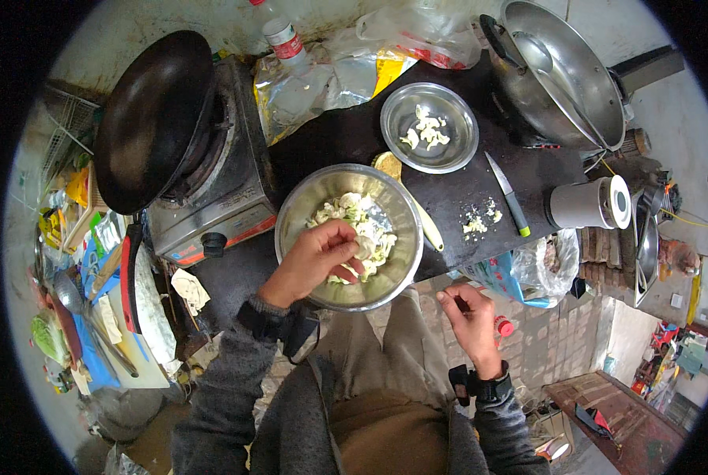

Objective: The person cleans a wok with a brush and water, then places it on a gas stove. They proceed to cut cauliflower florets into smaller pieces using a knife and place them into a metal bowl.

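Note:
My left hand (324,258) is over the large steel bowl (288,196), its fingers closed on a pale piece of cauliflower (364,247). Below it, cauliflower florets (351,208) lie in the bowl. My right hand (468,313) is off the table's front edge with thumb and forefinger close together; whether anything small is between them cannot be told. Behind the large bowl stands a smaller steel bowl (392,107) with some florets (430,129). A knife (509,199) with a dark handle lies to the right, beside cauliflower crumbs (476,223).
A black wok (152,124) tilts on the gas stove (211,225) at left. At back right stands a big steel pan (579,65) with a ladle (535,53). A brush (425,222) lies against the large bowl. A white canister (585,203) stands near the right edge, above a lined bag (532,273).

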A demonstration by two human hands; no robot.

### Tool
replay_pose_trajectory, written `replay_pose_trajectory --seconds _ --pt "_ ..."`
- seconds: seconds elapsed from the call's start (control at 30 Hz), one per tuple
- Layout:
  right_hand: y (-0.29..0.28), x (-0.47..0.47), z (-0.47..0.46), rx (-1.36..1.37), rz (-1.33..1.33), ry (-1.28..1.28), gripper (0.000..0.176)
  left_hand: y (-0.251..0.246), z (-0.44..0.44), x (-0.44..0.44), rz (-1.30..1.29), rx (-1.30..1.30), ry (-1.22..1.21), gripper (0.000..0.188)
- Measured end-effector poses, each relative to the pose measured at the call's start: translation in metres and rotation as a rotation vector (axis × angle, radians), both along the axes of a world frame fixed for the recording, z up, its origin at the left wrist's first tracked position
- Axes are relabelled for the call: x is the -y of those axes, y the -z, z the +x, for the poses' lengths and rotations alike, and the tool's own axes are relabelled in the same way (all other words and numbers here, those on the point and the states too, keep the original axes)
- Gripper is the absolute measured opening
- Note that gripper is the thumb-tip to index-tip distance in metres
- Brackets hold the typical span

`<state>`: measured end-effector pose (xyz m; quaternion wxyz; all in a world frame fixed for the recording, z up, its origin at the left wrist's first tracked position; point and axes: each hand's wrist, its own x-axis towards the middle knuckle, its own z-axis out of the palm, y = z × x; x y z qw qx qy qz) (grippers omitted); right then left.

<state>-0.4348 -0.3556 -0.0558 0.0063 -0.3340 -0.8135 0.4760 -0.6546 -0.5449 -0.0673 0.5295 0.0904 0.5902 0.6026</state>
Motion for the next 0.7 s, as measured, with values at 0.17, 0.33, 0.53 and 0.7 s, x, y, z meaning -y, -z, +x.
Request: replay_pose_trajectory --seconds 0.17,0.33,0.53,0.7 --pt "-0.023 0.017 -0.027 -0.31 -0.696 0.143 0.037 -0.02 0.035 -0.015 0.23 0.077 0.024 0.01" --pt "-0.049 0.017 -0.036 -0.407 -0.584 0.026 0.03 -0.024 0.054 -0.029 0.408 0.059 -0.016 0.011" --pt "-0.059 0.012 -0.027 -0.366 -0.574 0.12 0.02 -0.024 0.069 -0.036 0.374 0.297 -0.019 0.019" --pt "-0.064 0.008 -0.023 -0.394 -0.548 0.181 0.017 -0.019 0.076 -0.043 0.489 0.556 -0.038 0.024"
